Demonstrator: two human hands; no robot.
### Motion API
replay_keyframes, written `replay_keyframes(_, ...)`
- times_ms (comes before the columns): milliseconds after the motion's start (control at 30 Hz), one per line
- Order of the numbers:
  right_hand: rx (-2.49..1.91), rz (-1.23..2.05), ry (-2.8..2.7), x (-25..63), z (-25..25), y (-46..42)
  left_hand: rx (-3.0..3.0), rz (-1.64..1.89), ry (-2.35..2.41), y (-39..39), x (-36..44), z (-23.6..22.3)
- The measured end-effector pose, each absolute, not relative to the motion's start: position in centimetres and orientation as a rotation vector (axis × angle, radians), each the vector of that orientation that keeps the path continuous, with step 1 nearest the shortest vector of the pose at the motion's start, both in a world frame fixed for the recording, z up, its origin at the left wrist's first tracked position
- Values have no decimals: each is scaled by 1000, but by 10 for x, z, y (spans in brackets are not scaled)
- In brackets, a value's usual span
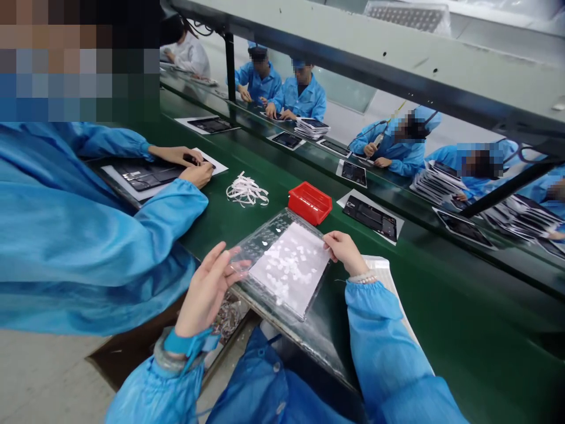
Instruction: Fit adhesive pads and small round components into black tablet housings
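Observation:
A clear plastic bag [257,240] lies tilted before me, with a white sheet and many small white pieces [285,265] showing in it or on it; I cannot tell which. At its far right edge my right hand [344,250] is closed in a pinch on the plastic. My left hand [210,288] is at the left corner, fingers stretched and apart, and a few of them show through the clear plastic. Just beyond the bag stands a red bin [309,203]. A heap of white strips [247,189] lies to its left on the green bench [441,282].
On my left a co-worker's hands [194,165] work on a black device panel [150,174]. Another black panel [369,218] lies on white paper beyond the red bin. A white tray-like object [380,266] sits beside my right forearm. Below the bench edge is an open carton [132,353].

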State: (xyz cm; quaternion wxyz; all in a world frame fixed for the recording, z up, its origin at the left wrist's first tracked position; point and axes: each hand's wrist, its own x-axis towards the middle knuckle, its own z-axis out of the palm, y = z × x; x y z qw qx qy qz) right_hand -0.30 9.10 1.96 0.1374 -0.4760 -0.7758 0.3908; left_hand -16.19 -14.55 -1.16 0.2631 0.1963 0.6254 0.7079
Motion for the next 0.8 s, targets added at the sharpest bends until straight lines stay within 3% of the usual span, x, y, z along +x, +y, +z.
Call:
replay_keyframes(67, -1318, 1189, -2254, -17, 21, 80, 253, 1950, 1381, -161, -155, -6)
replay_keyframes(233, -1164, 1245, -2364, -41, 22, 71, 42, 1890, 1409, -219, -155, -9)
replay_keyframes(567, -1344, 992, -2406, 4, 24, 106, -289, 1876, 1531, -362, -153, -56)
replay_keyframes(800, -1493, 1093, -2286, 15, 10, 117, -317, 1888, 1533, -404, -156, -111)
